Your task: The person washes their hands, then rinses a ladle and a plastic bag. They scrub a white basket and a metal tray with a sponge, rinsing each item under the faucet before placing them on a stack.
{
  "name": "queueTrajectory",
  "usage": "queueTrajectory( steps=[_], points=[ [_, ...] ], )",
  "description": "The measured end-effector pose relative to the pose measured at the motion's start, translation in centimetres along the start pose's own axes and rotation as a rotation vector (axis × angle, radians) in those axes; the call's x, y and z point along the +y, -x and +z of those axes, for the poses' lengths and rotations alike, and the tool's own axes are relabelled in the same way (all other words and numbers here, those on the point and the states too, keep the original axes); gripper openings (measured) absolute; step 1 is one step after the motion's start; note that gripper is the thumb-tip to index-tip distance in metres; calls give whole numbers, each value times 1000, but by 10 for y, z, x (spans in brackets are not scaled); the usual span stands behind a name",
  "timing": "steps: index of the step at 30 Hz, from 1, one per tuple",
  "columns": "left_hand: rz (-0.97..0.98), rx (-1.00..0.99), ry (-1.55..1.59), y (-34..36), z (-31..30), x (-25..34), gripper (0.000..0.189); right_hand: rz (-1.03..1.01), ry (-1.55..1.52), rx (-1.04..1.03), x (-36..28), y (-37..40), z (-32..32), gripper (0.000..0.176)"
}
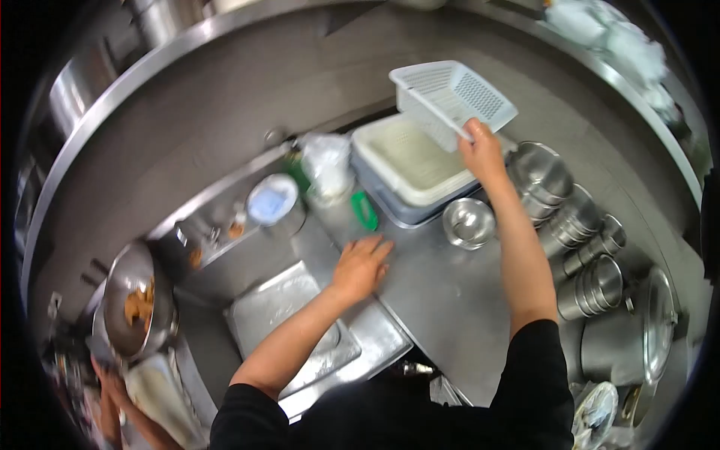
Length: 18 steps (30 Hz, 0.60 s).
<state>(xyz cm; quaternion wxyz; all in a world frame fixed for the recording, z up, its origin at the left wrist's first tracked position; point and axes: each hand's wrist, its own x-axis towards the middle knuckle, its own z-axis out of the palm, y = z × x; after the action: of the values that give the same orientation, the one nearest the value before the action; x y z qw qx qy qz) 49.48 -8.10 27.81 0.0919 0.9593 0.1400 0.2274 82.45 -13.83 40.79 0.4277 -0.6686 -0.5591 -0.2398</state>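
Gripped by one rim in the curled right hand [484, 154], the white basket [429, 106] could be tipped; the spread left hand [360, 268] is empty.

Grey wall [225, 97], metal shelf edge [206, 31], steel counter [450, 300], sink [199, 319]

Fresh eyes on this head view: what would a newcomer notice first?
Probably the white perforated basket, tilted in the right hand and overlapping the pale tub in view. Next, the bright green object just beyond the left hand. Then, at far left, the large steel bowl holding orange-brown food.
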Motion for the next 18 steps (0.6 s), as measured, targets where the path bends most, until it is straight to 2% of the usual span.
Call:
queueTrajectory(
  steps=[2,6,7,8,9,11,13,14,15,16,18],
  points=[
    [-168,-93,219,72,13,-4,44,9,2,-47,22,7,47,15],
    [-382,-181,242,228,36,-42,36,89,106,-253,37,36,109,16],
    [-505,-220,215,271,44,-58,35,137,238,-392,36,41,118,23],
    [-623,-254,189,308,46,-72,35,21,349,-348,25,58,122,38],
    [-799,-280,176,337,40,-84,35,134,465,-425,-6,61,123,47],
    [-1096,-294,148,386,31,-111,38,-50,237,-203,-49,76,132,45],
    [-1288,-250,83,436,37,-148,42,111,-150,-214,-115,109,142,38],
    [-1350,-220,36,461,46,-169,45,190,-289,-280,-146,137,155,33],
    [-1413,-224,24,481,53,-189,50,95,-257,-368,-176,165,168,32],
    [-1421,-225,29,494,58,-206,50,106,-283,-515,-184,204,193,34],
    [-1658,-244,54,512,65,-243,57,148,-153,-735,-207,271,230,46]
  ],
)
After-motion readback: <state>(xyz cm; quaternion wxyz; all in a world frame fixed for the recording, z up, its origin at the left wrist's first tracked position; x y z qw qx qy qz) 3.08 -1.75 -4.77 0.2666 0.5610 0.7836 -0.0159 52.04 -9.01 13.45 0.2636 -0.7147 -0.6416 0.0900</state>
